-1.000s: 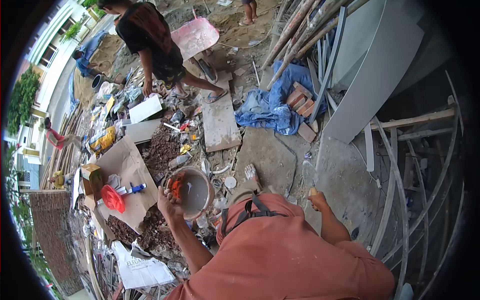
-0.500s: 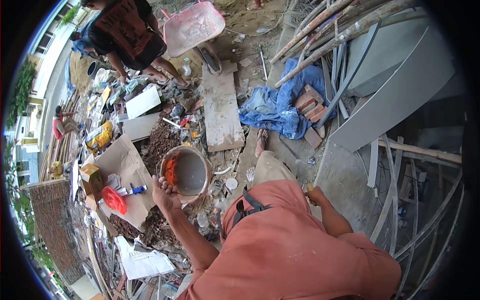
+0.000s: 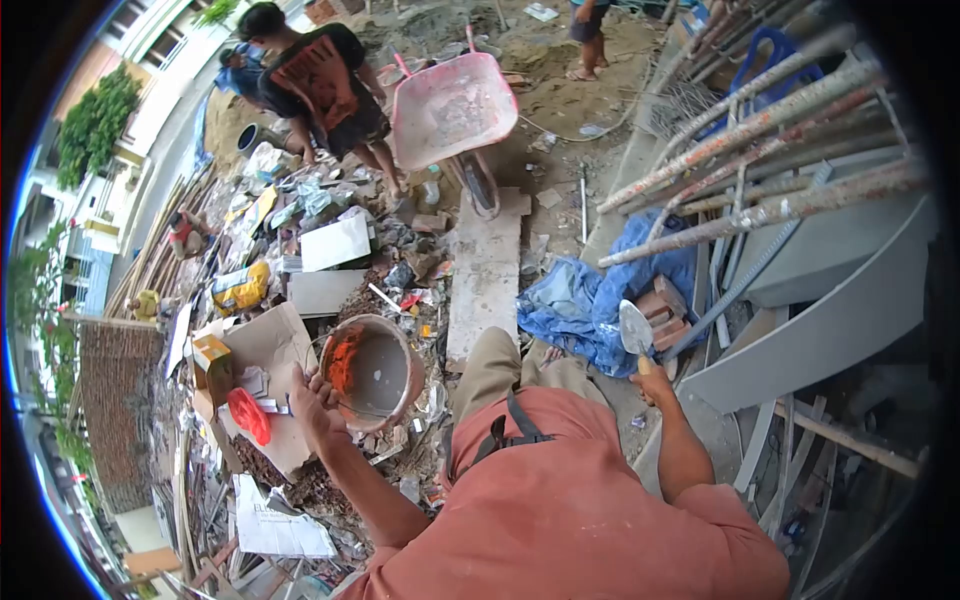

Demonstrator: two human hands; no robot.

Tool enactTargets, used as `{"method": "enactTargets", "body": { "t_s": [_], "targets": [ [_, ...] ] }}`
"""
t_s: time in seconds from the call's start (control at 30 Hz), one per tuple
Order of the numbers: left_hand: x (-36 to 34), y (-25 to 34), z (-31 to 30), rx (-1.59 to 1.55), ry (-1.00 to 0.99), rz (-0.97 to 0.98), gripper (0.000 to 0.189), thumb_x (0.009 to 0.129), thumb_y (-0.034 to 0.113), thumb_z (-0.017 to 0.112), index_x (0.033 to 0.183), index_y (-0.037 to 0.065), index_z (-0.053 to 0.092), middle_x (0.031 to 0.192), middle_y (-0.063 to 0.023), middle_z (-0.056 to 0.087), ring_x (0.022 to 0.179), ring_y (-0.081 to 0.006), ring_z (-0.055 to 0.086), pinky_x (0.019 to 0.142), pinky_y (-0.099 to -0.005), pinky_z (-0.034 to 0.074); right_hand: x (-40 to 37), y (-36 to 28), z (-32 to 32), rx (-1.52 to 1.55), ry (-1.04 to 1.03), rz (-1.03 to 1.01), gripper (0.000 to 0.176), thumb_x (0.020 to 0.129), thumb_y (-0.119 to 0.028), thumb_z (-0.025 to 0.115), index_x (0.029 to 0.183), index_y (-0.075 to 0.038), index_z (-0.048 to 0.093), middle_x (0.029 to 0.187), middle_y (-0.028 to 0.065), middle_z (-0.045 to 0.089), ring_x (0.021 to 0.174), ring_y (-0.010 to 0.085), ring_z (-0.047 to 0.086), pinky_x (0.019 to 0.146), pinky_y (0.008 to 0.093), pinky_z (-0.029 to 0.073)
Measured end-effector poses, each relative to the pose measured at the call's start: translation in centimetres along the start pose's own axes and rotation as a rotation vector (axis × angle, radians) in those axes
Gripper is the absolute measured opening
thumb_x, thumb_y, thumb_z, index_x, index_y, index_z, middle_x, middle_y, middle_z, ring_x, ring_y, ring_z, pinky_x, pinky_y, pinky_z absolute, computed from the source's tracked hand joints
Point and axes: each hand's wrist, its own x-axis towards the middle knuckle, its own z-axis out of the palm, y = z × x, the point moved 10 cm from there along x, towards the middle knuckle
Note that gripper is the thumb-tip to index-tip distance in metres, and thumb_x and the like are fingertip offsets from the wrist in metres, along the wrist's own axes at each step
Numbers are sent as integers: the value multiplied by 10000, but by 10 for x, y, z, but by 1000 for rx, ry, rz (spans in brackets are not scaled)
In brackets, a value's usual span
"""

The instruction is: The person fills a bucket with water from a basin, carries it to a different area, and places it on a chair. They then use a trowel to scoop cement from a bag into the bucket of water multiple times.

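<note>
My left hand (image 3: 316,405) is closed at the near-left rim of a round bucket (image 3: 408,397). The bucket has a grey interior with a bright orange patch on its left inner side. Whether the fingers hold the rim or a handle cannot be made out. Over on the right, my right hand (image 3: 653,385) is wrapped round the pale handle of a trowel (image 3: 634,328). The trowel's grey blade points up and away from me, in front of some red bricks (image 3: 662,308) on a blue tarp (image 3: 562,305).
A pink-rimmed wheelbarrow (image 3: 455,112) stands at the end of a plank (image 3: 485,270). Rubble, cardboard (image 3: 275,340) and a red bag (image 3: 248,416) lie to the left. Poles (image 3: 745,222) and a curved grey panel (image 3: 810,355) fill the right. Another person (image 3: 325,90) bends beyond.
My view has shifted, and my body stands closer to the plank. The right hand has swung forward and outward, bringing the trowel blade into sight. My left hand stays at the bucket.
</note>
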Motion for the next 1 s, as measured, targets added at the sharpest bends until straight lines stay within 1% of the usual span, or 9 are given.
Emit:
{"method": "enactTargets", "body": {
  "t_s": [0.13, 0.43, 0.5, 0.57, 0.73, 0.8, 0.87, 0.97, 1.0],
  "targets": [
    [16, 12, 30, 14, 35, 103, 351, 938, 388, 551, 853, 48, 537, 559, 99, 331, 413, -8, 258, 364, -184, 189, 13, -7, -8, 84, 33, 11, 217, 777, -132, 716, 684, -35, 545, 525, 30, 488, 394, 135, 472, 347, 303, 379],
    [103, -24, 99, 54, 8, 96, 360, 949, 390, 530, 796, 65, 559, 543, 113, 325, 404, 1, 228, 361, -186, 157, 85, 32, 37, -28, -63, 225, 191, 799, -141, 698, 773, 6, 578, 599, 88, 556, 447, 197, 541, 376, 352, 424],
    [129, -34, 112, 61, -6, 67, 343, 945, 374, 539, 795, 66, 564, 543, 112, 338, 406, 0, 241, 364, -189, 171, 82, 8, 51, -104, -62, 258, 209, 799, -153, 702, 814, 29, 600, 653, 118, 587, 498, 219, 583, 398, 367, 447],
    [145, -36, 131, 110, -2, 38, 332, 938, 373, 552, 796, 73, 567, 542, 112, 343, 411, 0, 255, 365, -187, 178, 72, -29, 61, 25, 32, 265, 304, 789, -171, 714, 915, 88, 616, 787, 176, 621, 634, 256, 640, 451, 395, 481],
    [191, -32, 165, 205, 43, 7, 288, 929, 346, 575, 788, 96, 559, 543, 125, 326, 415, 8, 248, 380, -185, 172, 116, -95, 84, -144, -33, 286, 271, 790, -159, 708, 881, 78, 614, 774, 168, 617, 601, 237, 624, 439, 375, 474],
    [210, -26, 184, 214, 23, -5, 283, 929, 346, 573, 789, 100, 559, 543, 125, 329, 417, 7, 250, 381, -184, 174, 140, -114, 88, -131, -97, 246, 195, 788, -139, 704, 769, 6, 575, 612, 97, 561, 463, 194, 553, 375, 337, 427],
    [231, -22, 206, 229, -34, -20, 278, 929, 350, 571, 798, 106, 562, 545, 124, 333, 421, 3, 250, 386, -186, 176, 136, -171, 90, -70, -49, 160, 176, 775, -98, 684, 744, -13, 534, 540, 52, 505, 389, 163, 488, 340, 321, 398],
    [248, -11, 238, 239, -94, -34, 281, 929, 353, 570, 806, 100, 567, 548, 122, 330, 429, 1, 253, 393, -189, 177, 144, -220, 93, -1, 2, 111, 170, 773, -91, 680, 755, -26, 523, 544, 44, 505, 401, 138, 494, 331, 293, 381],
    [255, -7, 249, 248, -146, -21, 280, 933, 348, 565, 817, 93, 570, 555, 116, 330, 436, -3, 257, 399, -191, 178, 151, -227, 94, 38, 34, 58, 226, 795, -153, 702, 737, -58, 505, 537, 33, 494, 408, 134, 496, 350, 302, 407]
  ]
}}
